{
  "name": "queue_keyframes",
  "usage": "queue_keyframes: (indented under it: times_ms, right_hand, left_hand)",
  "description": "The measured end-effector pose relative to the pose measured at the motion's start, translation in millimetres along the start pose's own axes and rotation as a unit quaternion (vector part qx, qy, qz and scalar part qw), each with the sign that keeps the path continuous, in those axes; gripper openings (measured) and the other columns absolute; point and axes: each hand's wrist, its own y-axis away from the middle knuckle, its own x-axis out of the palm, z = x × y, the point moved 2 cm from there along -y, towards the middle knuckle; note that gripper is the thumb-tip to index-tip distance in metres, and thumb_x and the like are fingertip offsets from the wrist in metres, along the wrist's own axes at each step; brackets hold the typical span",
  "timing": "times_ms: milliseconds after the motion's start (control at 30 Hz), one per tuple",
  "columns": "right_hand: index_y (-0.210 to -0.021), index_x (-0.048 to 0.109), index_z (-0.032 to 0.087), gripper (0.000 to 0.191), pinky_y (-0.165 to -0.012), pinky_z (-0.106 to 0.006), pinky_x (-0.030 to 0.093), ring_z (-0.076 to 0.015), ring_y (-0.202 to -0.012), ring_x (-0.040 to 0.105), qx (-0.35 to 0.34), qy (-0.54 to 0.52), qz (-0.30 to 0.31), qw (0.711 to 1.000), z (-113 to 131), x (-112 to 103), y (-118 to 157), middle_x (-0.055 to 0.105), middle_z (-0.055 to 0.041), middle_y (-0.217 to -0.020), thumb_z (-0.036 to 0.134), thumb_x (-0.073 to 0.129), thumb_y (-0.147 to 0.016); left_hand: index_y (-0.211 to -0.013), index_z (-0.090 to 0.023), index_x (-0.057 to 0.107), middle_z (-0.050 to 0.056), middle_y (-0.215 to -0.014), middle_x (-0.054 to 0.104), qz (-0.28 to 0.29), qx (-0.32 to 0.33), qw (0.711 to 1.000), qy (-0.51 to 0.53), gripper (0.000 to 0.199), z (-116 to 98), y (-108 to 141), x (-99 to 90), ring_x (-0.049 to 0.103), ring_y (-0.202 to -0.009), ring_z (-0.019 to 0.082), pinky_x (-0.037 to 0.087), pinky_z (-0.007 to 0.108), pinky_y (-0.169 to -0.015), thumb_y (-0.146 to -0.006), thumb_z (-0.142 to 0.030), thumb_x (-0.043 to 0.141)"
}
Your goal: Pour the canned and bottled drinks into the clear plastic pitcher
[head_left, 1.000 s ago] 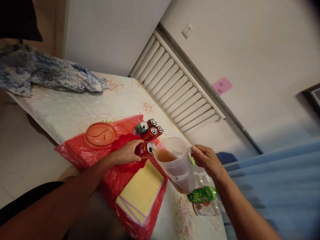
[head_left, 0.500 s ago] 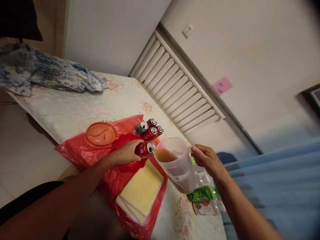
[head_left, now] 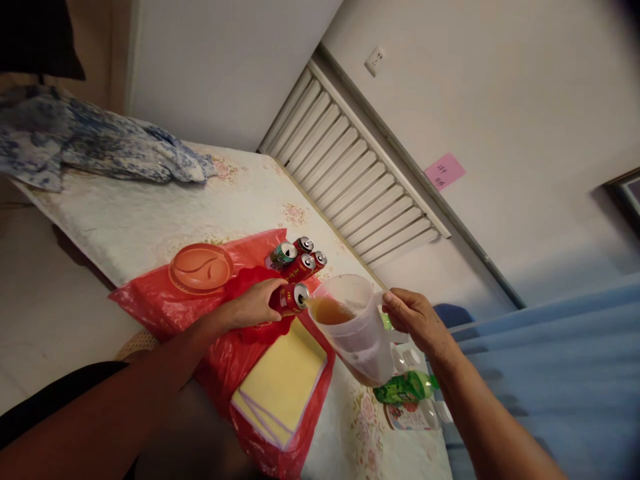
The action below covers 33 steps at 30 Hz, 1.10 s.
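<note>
My left hand (head_left: 255, 303) is wrapped around an opened red drink can (head_left: 289, 300), its top turned towards the pitcher. A clear plastic pitcher (head_left: 357, 340) is held by its handle in my right hand (head_left: 413, 319). The pitcher leans towards the can, and amber liquid (head_left: 330, 311) lies at its spout. A thin stream of that liquid runs between the spout and the can's opening. Below the can is a red plastic bag (head_left: 217, 363) spread on the table, with a folded yellow cloth (head_left: 285, 383) on it. My right fingers are partly hidden behind the handle.
Several opened cans (head_left: 300, 267) stand just beyond the held can. An orange-red round lid (head_left: 203, 269) lies on the bag. Bottles, one a green bottle (head_left: 404, 388), stand right of the pitcher. Patterned fabric (head_left: 135, 150) lies at the table's far left; a radiator (head_left: 350, 167) runs behind.
</note>
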Motion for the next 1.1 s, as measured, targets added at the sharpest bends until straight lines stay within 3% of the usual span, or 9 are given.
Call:
queue_keyframes:
  times_ms: [167,400,1100]
  right_hand:
    - [-0.064,0.057,0.019,0.056,-0.042,-0.021,0.028,-0.0084,-0.044,0.034,0.004,-0.001,0.008,1.000,-0.5,-0.5,0.5,0.039,0.0051,-0.048,0.072,0.055,-0.081]
    - [-0.064,0.057,0.019,0.056,-0.042,-0.022,0.026,-0.0082,-0.044,0.032,0.010,-0.003,0.009,1.000,0.4,-0.9,0.6,0.039,0.0053,-0.048,0.072,0.056,-0.082]
    - [-0.064,0.058,0.019,0.055,-0.042,-0.022,0.027,-0.0083,-0.043,0.034,-0.001,0.014,0.003,1.000,-1.1,-0.2,-0.9,0.039,0.0052,-0.047,0.071,0.054,-0.083]
  left_hand:
    - [-0.128,-0.017,0.054,0.009,-0.132,0.062,-0.004,0.010,1.000,0.004,0.068,0.8,0.0,0.3,0.059,-0.118,0.027,0.048,0.033,-0.099,-0.061,-0.014,0.065]
    - [-0.126,-0.023,0.054,0.006,-0.132,0.062,-0.001,0.002,1.000,-0.006,0.068,1.9,-1.0,0.4,0.058,-0.121,0.028,0.047,0.035,-0.100,-0.060,-0.015,0.067]
    - [-0.124,-0.022,0.057,0.005,-0.129,0.065,-0.021,0.011,0.999,-0.024,0.066,4.5,-0.9,2.2,0.062,-0.116,0.028,0.049,0.030,-0.095,-0.059,-0.015,0.066]
